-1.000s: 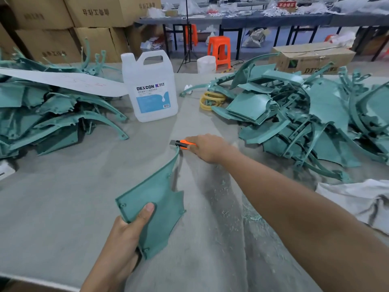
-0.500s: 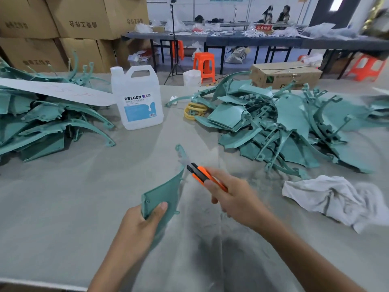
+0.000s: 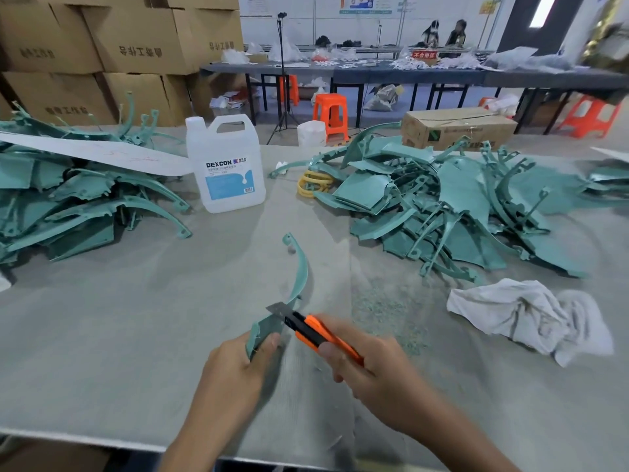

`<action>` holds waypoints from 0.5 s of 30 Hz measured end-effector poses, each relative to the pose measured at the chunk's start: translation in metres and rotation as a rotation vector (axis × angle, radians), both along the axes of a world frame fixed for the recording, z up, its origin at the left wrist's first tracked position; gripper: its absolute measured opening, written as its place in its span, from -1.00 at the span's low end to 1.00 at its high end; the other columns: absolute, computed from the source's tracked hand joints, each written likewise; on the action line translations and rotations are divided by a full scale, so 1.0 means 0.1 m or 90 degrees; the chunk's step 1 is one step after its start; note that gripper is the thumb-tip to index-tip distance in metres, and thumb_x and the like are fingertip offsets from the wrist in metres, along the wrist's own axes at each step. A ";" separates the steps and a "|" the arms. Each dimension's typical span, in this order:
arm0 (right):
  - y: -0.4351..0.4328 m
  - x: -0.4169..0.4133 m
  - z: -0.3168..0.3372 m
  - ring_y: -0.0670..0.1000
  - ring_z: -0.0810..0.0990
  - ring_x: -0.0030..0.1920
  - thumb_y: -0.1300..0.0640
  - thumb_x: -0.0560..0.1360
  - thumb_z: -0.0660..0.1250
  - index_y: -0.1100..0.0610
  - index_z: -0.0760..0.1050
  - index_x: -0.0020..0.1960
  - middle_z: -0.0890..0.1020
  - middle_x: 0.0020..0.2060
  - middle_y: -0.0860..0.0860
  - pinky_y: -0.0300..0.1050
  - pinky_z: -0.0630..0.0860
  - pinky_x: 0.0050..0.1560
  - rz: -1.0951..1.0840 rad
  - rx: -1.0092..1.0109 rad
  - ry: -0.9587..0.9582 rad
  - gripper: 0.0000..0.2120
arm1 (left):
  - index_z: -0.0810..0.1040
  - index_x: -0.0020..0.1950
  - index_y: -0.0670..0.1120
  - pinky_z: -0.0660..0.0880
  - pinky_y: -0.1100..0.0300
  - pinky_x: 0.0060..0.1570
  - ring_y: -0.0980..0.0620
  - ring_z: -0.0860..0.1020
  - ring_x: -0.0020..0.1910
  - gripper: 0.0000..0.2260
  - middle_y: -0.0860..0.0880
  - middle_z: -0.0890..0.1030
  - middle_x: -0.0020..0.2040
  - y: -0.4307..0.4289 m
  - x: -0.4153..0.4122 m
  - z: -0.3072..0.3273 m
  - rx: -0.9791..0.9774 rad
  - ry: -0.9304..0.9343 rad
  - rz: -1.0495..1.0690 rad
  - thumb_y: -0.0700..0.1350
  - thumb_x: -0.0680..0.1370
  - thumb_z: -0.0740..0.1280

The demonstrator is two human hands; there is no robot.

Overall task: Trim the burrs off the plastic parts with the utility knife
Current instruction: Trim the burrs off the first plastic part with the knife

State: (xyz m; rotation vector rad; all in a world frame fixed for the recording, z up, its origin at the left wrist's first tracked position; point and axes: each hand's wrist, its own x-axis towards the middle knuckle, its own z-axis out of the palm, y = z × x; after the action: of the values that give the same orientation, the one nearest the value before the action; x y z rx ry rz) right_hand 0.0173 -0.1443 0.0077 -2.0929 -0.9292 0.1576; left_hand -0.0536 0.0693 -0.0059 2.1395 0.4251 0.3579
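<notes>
Our left hand grips wide end of teal plastic part, thumb pressed on its face. We hold part over near middle of table; its thin curved arm sweeps up and away, small eyelet at tip. Our right hand clenches orange-and-black utility knife, grey blade laid against part's edge just above left thumb. Fine teal shavings dust grey felt-like table cover. Heaps of same smooth curved parts lie left and right, with translucent DEXCON jug and crumpled white rag.
</notes>
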 end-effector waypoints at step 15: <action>0.08 0.77 0.17 -0.13 0.54 -0.44 -0.24 0.59 0.14 -0.66 0.19 0.28 0.63 -0.32 -0.03 -0.24 0.53 -0.44 -0.016 0.009 -0.045 -0.64 | 0.73 0.07 0.04 0.66 0.05 -0.18 -0.17 0.72 -0.04 -0.72 -0.16 0.73 -0.02 0.16 -0.41 0.29 -0.411 -0.062 -0.058 0.10 0.42 0.54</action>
State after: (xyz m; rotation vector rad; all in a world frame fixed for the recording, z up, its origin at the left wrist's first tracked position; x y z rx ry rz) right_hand 0.0948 -0.1359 0.0250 -2.1076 -0.9425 0.0628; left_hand -0.0942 0.0850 0.0231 1.4991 0.3296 0.2293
